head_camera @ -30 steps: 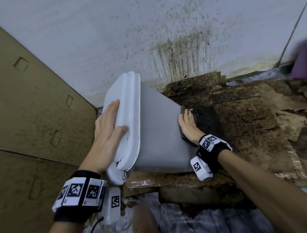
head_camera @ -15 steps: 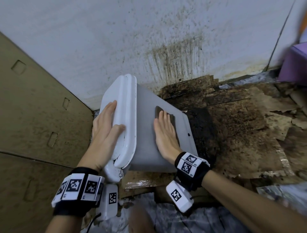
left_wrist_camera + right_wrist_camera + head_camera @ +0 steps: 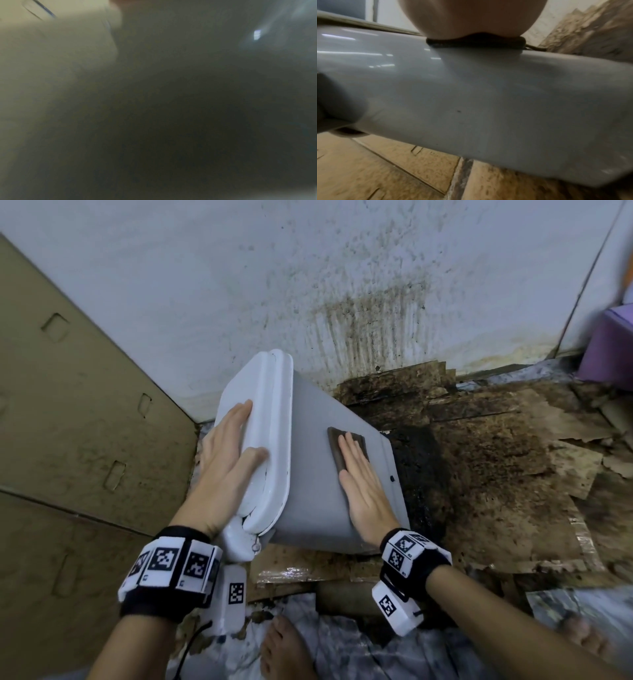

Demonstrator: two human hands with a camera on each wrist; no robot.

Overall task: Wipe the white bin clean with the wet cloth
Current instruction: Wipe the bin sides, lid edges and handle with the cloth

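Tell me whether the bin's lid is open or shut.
Shut. The white lid sits flush against the rim of the tipped bin, and the left hand lies flat on it.

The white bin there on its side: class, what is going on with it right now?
A person is wiping the white bin, which lies tipped on its side on the dirty floor by a stained wall. The left hand rests flat on the lid, steadying it. The right hand presses a dark cloth flat against the bin's upward-facing side.

White bin (image 3: pixel 308 474) tipped on its side; dark cloth (image 3: pixel 337 445) flat on its upturned wall.
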